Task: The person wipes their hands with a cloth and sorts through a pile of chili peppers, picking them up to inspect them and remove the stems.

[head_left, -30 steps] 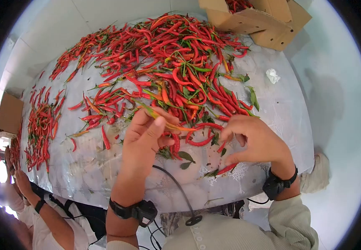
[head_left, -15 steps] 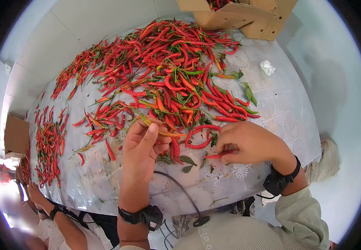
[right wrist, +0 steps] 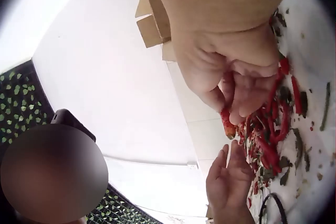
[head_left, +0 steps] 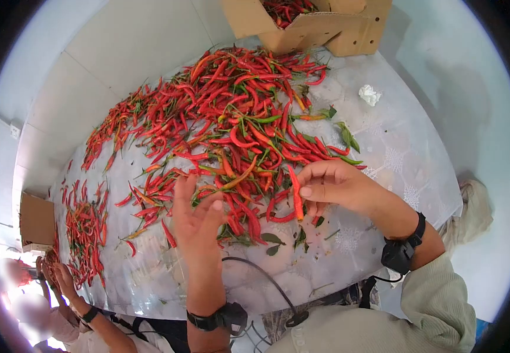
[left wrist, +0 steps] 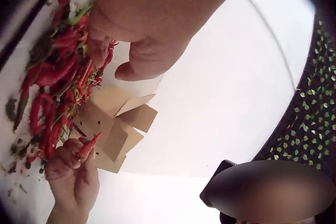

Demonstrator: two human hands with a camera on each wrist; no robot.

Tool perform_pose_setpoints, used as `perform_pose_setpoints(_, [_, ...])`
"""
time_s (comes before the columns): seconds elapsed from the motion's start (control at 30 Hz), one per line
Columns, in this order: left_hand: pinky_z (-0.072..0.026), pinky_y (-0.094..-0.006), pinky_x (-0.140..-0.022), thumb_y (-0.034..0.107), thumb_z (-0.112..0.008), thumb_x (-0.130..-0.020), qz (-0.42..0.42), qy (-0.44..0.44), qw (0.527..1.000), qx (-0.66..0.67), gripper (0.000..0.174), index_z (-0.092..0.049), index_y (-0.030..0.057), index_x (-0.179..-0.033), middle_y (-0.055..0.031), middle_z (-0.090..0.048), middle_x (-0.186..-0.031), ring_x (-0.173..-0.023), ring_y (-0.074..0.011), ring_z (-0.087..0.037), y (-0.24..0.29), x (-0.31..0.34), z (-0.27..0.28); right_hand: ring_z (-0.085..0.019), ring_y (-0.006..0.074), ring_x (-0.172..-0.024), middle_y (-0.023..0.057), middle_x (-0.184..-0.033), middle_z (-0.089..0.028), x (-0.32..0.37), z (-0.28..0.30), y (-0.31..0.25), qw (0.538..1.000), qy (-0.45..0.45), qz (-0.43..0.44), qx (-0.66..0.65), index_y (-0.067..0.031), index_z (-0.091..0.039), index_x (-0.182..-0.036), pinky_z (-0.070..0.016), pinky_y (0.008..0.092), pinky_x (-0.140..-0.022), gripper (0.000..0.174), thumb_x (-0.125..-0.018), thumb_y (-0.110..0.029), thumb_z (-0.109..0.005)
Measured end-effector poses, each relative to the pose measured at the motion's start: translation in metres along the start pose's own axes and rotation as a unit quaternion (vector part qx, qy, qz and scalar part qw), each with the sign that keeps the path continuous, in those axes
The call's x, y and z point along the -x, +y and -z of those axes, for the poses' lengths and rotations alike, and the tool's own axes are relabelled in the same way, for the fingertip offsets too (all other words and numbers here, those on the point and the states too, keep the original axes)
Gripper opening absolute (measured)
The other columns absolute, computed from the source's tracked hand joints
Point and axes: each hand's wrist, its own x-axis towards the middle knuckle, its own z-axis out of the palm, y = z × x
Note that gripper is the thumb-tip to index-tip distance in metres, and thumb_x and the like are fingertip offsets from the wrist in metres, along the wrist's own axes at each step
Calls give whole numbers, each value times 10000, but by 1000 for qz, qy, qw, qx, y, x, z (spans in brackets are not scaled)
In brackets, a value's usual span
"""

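Between the thumb and fingers of my right hand, a red chili pepper stands nearly upright, its lower end orange. The same pepper shows in the left wrist view as a red tip above the fingers. My left hand has its fingers spread and holds nothing, close over the near edge of the chili pile. Just beyond its fingertips an orange-green chili pepper lies on the pile. Seen from the right wrist, the left hand is palm up, below the pinched pepper.
A cardboard box holding chilies stands at the table's far edge. Crumpled white paper lies to the right, loose leaves near me. A smaller chili heap and another person's hands are at left. A black cable crosses the front edge.
My left hand has let go of the orange-green chili pepper, which now lies on the pile. My right hand has picked up a red chili pepper from the table and raised it upright.
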Motion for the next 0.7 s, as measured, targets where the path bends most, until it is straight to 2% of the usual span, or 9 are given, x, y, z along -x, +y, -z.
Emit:
perform_pose_setpoints(0.03, [-480, -201, -653, 40, -615, -869, -19, 25, 999, -13, 586, -349, 27, -1392, -123, -471, -1321, -975, -128, -576, 1, 1, 2, -646, 106, -690, 20, -856, -645, 0, -2, 0, 1000, 2, -5, -21, -45, -578, -1015, -522, 242, -588, 175, -915, -183, -615])
perform_pose_setpoints(0.13, [-405, -179, -552, 38, -593, -876, 62, -68, 996, 17, 384, -494, 38, -1247, -72, -600, -1095, -767, -78, -574, 4, 3, 9, -646, 106, -717, 28, -877, -646, -2, -7, 3, 1000, 8, -11, -27, -45, -572, -1055, -524, 240, -589, 221, -913, -208, -618])
perform_pose_setpoints(0.23, [-408, -179, -547, 62, -620, -871, 77, -129, 989, 11, 250, -548, 38, -1109, -43, -614, -938, -695, -71, -565, 5, 12, -8, -640, 100, -729, 28, -882, -645, -4, -16, 5, 1000, 18, -8, -7, -42, -575, -1055, -515, 233, -579, 240, -905, -221, -632])
perform_pose_setpoints(0.37, [-424, -189, -558, 96, -650, -868, 70, -220, 973, 10, 261, -553, 36, -1103, -31, -621, -926, -725, -75, -584, -3, 17, -13, -625, 83, -721, 24, -864, -646, -12, -32, 24, 996, -9, 81, -26, -39, -590, -1007, -494, 221, -575, 218, -893, -213, -655])
perform_pose_setpoints(0.43, [-436, -195, -567, 111, -665, -865, 73, -283, 956, -15, 268, -556, 38, -1099, -18, -622, -900, -749, -81, -595, -7, 16, -8, -612, 70, -724, 13, -846, -637, -12, -38, 24, 998, -5, 66, -11, -31, -604, -970, -495, 222, -602, 168, -892, -171, -654])
perform_pose_setpoints(0.5, [-447, -199, -585, 109, -669, -864, 107, -281, 953, -28, 256, -566, 38, -1087, -5, -620, -875, -767, -87, -602, -5, 16, -6, -602, 65, -729, 8, -832, -631, -8, -40, 21, 994, 21, 87, 62, -25, -618, -944, -488, 225, -616, 140, -883, -144, -661])
perform_pose_setpoints(0.57, [-467, -208, -612, 115, -648, -871, 130, -260, 956, -28, 206, -584, 31, -1048, -14, -621, -846, -772, -99, -610, -1, 17, -10, -595, 66, -735, 11, -821, -629, -6, -34, 13, 968, 64, 147, 191, -20, -633, -929, -475, 232, -617, 135, -867, -132, -675])
perform_pose_setpoints(0.67, [-485, -218, -632, 103, -600, -877, 162, -233, 959, 3, 171, -589, 20, -1027, -34, -626, -856, -778, -116, -618, -2, 14, -4, -636, 188, -721, 90, -818, -642, -3, -8, -1, 878, 225, 233, 353, -33, -636, -880, -490, 312, -616, 167, -806, -166, -705])
perform_pose_setpoints(0.7, [-511, -242, -627, 84, -540, -875, 171, -222, 960, 27, 193, -571, 4, -1048, -68, -631, -861, -755, -153, -632, -1, 14, -4, -626, 217, -720, 98, -805, -634, -2, 3, -2, 855, 255, 231, 390, -39, -641, -879, -489, 326, -629, 168, -789, -164, -709])
